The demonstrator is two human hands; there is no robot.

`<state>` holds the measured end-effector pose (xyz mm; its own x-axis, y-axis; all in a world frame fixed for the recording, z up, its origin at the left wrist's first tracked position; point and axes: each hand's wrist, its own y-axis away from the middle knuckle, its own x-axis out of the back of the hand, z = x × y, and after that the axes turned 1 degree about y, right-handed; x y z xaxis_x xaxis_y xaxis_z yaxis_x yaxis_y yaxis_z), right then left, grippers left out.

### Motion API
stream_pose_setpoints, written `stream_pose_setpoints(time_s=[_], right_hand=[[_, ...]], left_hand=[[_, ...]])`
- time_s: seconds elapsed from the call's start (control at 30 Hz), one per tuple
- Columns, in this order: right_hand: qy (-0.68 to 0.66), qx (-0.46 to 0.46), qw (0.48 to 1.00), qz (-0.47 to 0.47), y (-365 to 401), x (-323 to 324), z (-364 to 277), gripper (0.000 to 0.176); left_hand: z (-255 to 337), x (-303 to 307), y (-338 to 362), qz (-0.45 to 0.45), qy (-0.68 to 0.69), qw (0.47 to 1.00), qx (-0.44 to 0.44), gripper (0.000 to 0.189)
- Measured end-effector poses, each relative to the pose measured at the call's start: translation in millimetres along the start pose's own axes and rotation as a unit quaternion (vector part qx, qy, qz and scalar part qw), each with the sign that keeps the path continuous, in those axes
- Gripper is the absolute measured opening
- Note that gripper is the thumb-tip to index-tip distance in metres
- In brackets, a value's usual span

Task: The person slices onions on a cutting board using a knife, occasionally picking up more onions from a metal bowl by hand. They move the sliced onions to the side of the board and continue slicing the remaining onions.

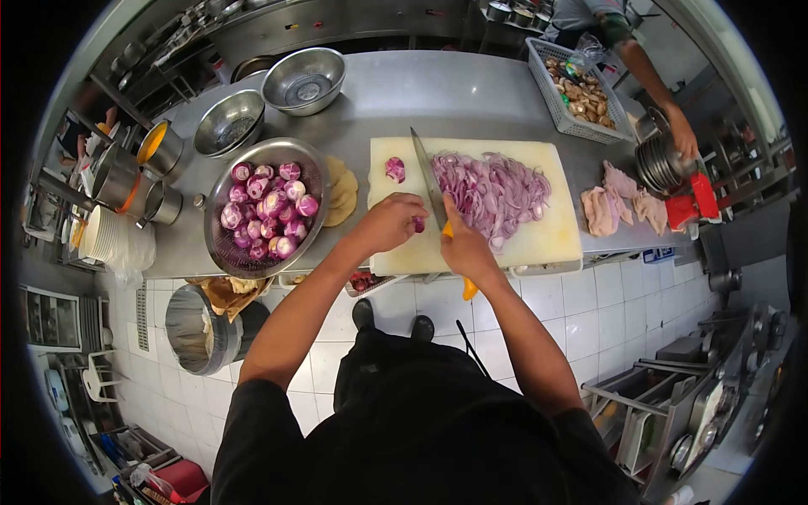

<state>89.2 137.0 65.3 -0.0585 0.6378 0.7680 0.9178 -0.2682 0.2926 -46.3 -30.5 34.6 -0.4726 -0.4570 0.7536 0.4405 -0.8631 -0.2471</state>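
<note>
My right hand [467, 251] is wrapped round the yellow handle of a long kitchen knife [426, 171], its blade pointing away from me over the white cutting board [555, 240]. Beside it, my left hand [390, 224] has its fingers curled over a red onion piece [418, 225], mostly hidden under the fingertips. A heap of sliced red onion [492, 192] covers the board right of the blade. Farther up the board, left of the blade, lies a cut red onion [395, 169]. Peeled red onions fill a perforated steel colander [220, 248] on the left.
Two steel bowls [303, 82] [229, 124] stand behind the colander. A grey basket [619, 130] of brown pieces sits back right, near raw meat [602, 210]. Another person's hand [683, 139] touches stacked metal dishes [661, 164]. A lined bin [198, 328] stands below the counter.
</note>
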Motion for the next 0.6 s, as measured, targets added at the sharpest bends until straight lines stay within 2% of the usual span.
stream_pose_setpoints(time_s=[0.17,0.23,0.3,0.4,0.6], right_hand=[[-0.006,0.014,1.000,0.003,6.5,1.6,-3.7,0.085],[0.008,0.037,0.999,0.020,4.1,-5.4,-0.1,0.084],[-0.003,0.020,1.000,-0.001,4.9,-4.8,-1.5,0.083],[0.000,0.006,1.000,-0.020,8.5,0.6,-9.9,0.082],[-0.022,-0.010,0.998,-0.057,24.7,22.7,-30.1,0.081]], left_hand=[[13.8,2.7,4.8,0.080,0.001,0.984,0.159,0.021],[21.3,-6.2,7.3,0.144,0.035,0.966,0.212,0.019],[21.6,-26.2,8.3,0.220,0.084,0.938,0.254,0.020],[27.5,-45.2,1.9,0.267,0.157,0.910,0.277,0.020],[41.9,-45.9,-5.7,0.279,0.175,0.897,0.295,0.019]])
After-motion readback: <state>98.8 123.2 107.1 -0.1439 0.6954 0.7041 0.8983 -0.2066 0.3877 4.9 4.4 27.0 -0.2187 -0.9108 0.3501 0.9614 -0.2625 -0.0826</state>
